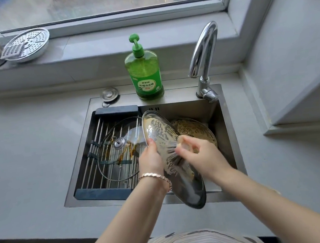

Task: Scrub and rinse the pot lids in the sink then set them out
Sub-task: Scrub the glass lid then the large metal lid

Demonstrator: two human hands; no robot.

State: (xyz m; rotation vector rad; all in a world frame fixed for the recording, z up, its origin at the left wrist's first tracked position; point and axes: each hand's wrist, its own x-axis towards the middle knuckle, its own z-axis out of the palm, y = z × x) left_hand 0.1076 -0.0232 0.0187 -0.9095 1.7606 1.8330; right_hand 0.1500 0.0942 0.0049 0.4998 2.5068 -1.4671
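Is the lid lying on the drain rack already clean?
No, brown streaks run across the lid on the drain rack, beside its knob.

You have three glass lids (116, 160) (160, 129) (192, 128), one soap bottle (145, 76), one faucet (203, 45), one rack (115, 110), and one steamer tray (30, 43).

soapy glass lid (161, 133) tilted, stained lid (119, 150) flat

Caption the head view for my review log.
Left hand holds a soapy glass lid tilted over the sink while right hand scrubs it with a sponge.
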